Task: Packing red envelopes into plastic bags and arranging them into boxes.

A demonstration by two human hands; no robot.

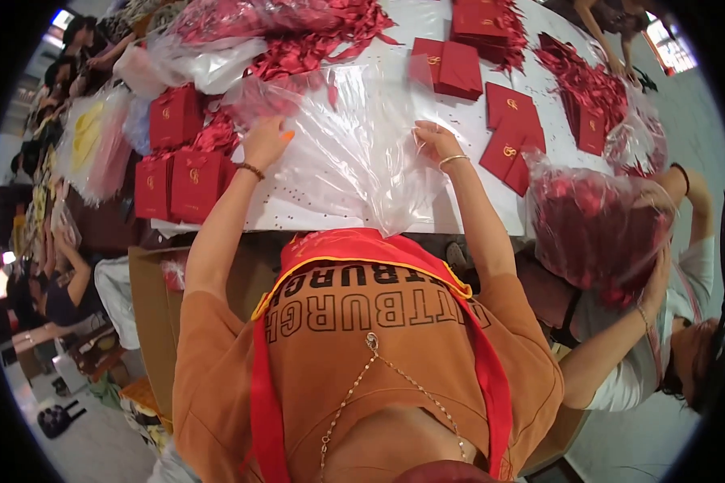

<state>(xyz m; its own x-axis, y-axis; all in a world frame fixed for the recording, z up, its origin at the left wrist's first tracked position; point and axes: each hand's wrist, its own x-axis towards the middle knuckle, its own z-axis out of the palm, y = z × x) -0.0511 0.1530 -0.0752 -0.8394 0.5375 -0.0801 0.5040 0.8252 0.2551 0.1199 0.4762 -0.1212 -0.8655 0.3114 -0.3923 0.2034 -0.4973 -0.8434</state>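
A large clear plastic bag [350,133] is spread flat between my hands over the white table. My left hand [267,143] has its fingers closed on the bag's left side. At the opposite side, my right hand [437,142] pinches the film, its wrist bent inward. The bag's lower end reaches the table's near edge, and nothing shows inside it. Close to my left forearm stand small red gift bags [195,187] with ribbon handles. Beyond my right hand lie flat red gift bags [511,129] in a loose overlapping group.
A co-worker on the right holds a clear bag full of red items [596,229]. Red ribbons [322,36] and plastic film heap at the far left. More red bags [451,68] stack at the back. An open cardboard box [157,282] stands below the table's left edge.
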